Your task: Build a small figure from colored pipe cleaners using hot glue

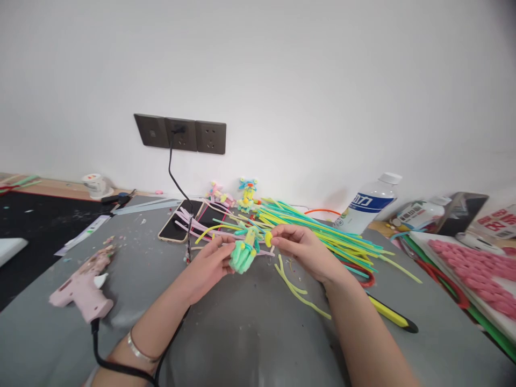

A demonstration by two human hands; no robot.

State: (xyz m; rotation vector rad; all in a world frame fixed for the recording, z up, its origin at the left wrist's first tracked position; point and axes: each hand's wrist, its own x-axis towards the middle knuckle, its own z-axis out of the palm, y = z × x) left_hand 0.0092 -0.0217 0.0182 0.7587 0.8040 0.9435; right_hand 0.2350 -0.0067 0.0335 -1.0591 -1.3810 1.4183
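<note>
My left hand (215, 263) is closed around the side of a small green and yellow pipe-cleaner figure (244, 252), held above the grey table mat. Between the fingertips of my right hand (300, 244) is a small curled yellow pipe-cleaner piece (268, 239), close to the figure's right side. Whether the piece touches the figure I cannot tell. Just below my right hand lie loose yellow-green pipe cleaners (296, 290). Behind both hands spreads a pile of green and yellow pipe cleaners (318, 231).
A pink glue gun (84, 290) lies at left, its black cord passing my left forearm. Two finished figures, one blue-yellow (247, 194) and one pink (220, 194), stand near the wall. A phone (173, 228), a bottle (368, 204) and a yellow utility knife (391, 314) are around.
</note>
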